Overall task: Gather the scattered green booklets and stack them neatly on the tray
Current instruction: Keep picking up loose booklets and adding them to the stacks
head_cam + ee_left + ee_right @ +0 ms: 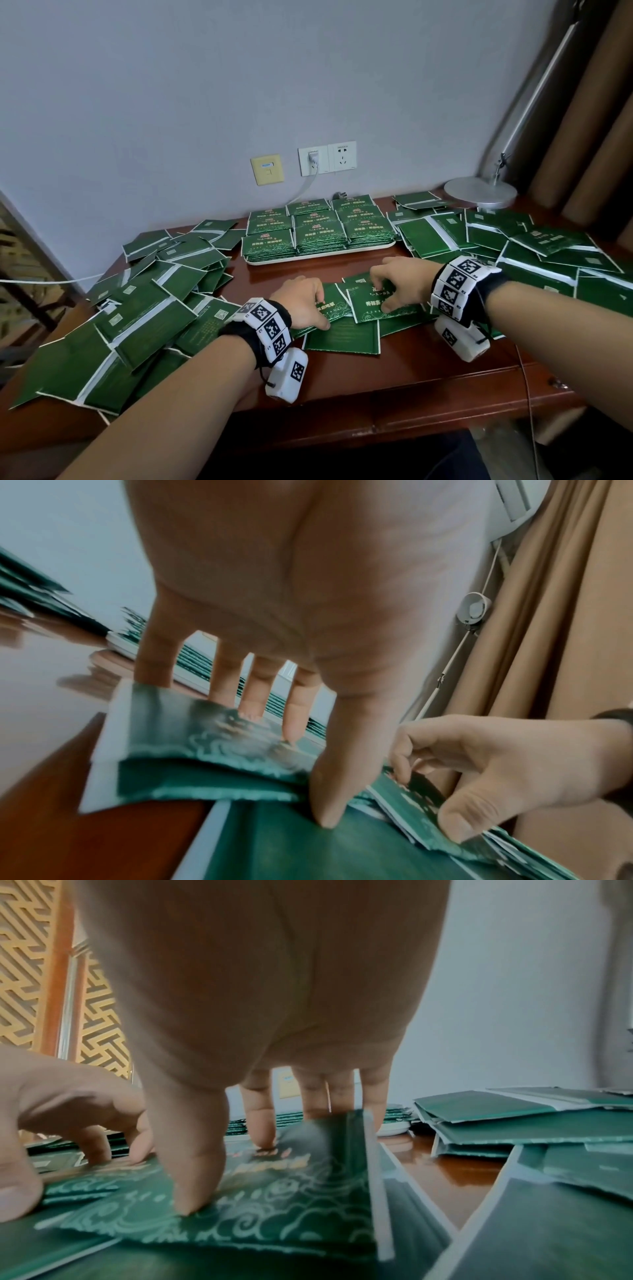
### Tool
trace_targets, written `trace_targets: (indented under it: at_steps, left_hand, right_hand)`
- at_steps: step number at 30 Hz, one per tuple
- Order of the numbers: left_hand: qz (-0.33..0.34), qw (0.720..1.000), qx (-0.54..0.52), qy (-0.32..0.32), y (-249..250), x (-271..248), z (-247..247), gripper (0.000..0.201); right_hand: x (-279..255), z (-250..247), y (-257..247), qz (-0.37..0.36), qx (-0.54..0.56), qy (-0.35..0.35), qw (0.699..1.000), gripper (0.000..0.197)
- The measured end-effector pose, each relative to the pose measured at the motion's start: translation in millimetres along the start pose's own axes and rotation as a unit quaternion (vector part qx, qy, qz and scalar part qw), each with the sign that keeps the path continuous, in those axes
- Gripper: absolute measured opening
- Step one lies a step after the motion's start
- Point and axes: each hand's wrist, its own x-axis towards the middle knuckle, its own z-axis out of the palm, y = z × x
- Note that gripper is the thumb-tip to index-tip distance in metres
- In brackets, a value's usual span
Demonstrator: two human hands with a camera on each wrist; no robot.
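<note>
DONE: tray point(383, 247) holds neat booklet stacks | LEFT: many booklets point(147, 308) scattered on tabletop point(394, 373) | HANDS: left hand point(303, 301) and right hand point(399, 282) fingers spread, pressing central booklets point(373, 305) | PROGRESS: partial

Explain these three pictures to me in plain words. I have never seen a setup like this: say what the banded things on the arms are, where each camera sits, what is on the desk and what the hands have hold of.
No machine here: a person works with bare hands. The checkered wristbands carry small cameras. The wide picture comes from a camera on the head; the other two look along each hand from the wrist.

On the wooden desk lie many loose green booklets, piled left and right. At the back, a white tray already bears neat stacks of them. A lamp base stands at the right.

The left hand presses its fingertips on one booklet near the front. The right hand does the same on the booklet beside it, whose edge curls up against its fingers. Neither is lifted yet.
</note>
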Motion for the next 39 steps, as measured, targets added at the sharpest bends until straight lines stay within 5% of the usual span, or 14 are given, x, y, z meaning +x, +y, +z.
trace_targets:
  at_steps: [8, 13, 18, 26, 39]
  left_hand:
    - [0.016, 1.0, -0.005, 0.019, 0.7, -2.2, -9.1, 0.041]
    - [0.014, 0.998, -0.039, 0.04, -3.7, 3.9, -47.1, 0.039]
    - [0.006, 0.994, -0.046, 0.099, -6.5, 31.8, -88.7, 0.038]
    - [-0.014, 0.987, -0.088, 0.136, -20.2, 106.2, -118.8, 0.038]
    - [0.0, 0.992, -0.018, 0.124, -41.5, 219.5, -106.0, 0.036]
  right_hand:
    - [-7.5, 2.9, -9.0, -0.027, 0.019, 0.014, 0.999, 0.038]
    - [-7.9, -9.6, -10.7, -0.035, 0.05, -0.005, 0.998, 0.064]
    - [10.8, -39.2, 3.1, -0.021, 0.092, 0.077, 0.993, 0.057]
    - [80.8, -85.8, 56.0, 0.036, 0.105, 0.164, 0.98, 0.039]
    - [194.4, -93.3, 114.2, 0.052, 0.07, 0.116, 0.989, 0.036]
